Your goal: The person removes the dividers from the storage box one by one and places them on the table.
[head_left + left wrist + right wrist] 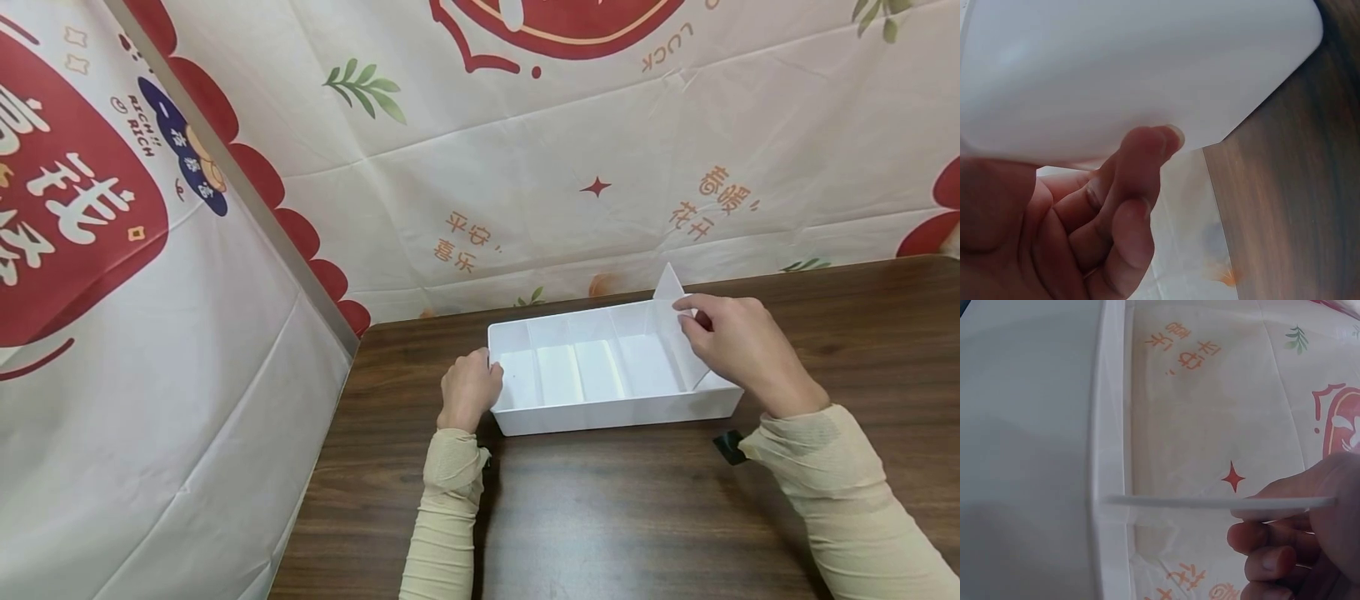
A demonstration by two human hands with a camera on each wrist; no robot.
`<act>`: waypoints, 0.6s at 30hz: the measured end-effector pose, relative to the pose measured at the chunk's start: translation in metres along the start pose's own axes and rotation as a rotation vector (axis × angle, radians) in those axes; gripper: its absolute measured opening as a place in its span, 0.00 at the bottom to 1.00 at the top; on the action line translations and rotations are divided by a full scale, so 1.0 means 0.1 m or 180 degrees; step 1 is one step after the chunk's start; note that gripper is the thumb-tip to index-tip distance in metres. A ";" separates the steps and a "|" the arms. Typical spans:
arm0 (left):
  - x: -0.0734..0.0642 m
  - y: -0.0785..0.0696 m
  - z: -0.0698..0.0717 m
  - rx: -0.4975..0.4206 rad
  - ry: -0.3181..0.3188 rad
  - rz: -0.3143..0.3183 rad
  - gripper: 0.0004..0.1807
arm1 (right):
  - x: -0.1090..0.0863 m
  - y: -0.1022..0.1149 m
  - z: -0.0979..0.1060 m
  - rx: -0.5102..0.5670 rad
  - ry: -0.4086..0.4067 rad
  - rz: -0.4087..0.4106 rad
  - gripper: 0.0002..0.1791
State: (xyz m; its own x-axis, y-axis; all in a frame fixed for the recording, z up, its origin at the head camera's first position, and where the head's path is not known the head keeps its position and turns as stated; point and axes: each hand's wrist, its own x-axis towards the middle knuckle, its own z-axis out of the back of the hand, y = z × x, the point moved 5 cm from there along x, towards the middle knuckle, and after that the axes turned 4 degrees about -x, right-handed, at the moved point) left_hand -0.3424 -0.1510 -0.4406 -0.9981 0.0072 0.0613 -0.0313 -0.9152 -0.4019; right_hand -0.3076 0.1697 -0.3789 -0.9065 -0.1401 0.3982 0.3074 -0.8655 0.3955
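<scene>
A white rectangular tray [615, 414] rests on the table, its floor crossed by several raised ridges. At its left end my left hand [469, 385] grips the short wall, with fingertips against the outside of the tray [1147, 69] in the left wrist view. My right hand [742, 342] pinches a thin white divider panel [667, 285] between thumb and fingers. The panel stands tilted across the right end of the tray, one corner rising above the far wall. In the right wrist view the divider [1179, 502] appears edge-on; whether its lower edge sits in a slot is hidden.
Dark wood-grain table [600, 517] lies under the tray. A printed white cloth [525, 183] hangs close behind the table's far edge, and another cloth [187, 417] hangs along the left side. A small black piece [729, 447] shows beside my right sleeve.
</scene>
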 end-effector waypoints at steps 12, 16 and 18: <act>0.00 0.01 0.00 0.0009 -0.0020 0.0018 0.13 | -0.01 -0.02 0.08 0.0119 -0.0043 0.0007 0.12; 0.00 0.00 0.00 0.0015 -0.0007 0.0049 0.13 | -0.02 -0.04 0.12 0.0108 -0.0087 -0.0027 0.12; 0.00 0.00 -0.01 0.0029 0.0004 0.0062 0.13 | -0.03 -0.06 0.15 0.0096 -0.0143 -0.0011 0.11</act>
State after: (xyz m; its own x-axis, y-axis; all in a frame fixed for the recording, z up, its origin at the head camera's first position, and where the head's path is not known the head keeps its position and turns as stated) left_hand -0.3425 -0.1502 -0.4413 -0.9986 -0.0102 0.0523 -0.0113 -0.9187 -0.3947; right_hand -0.3026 0.1821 -0.3702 -0.8939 -0.1149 0.4332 0.3136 -0.8509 0.4214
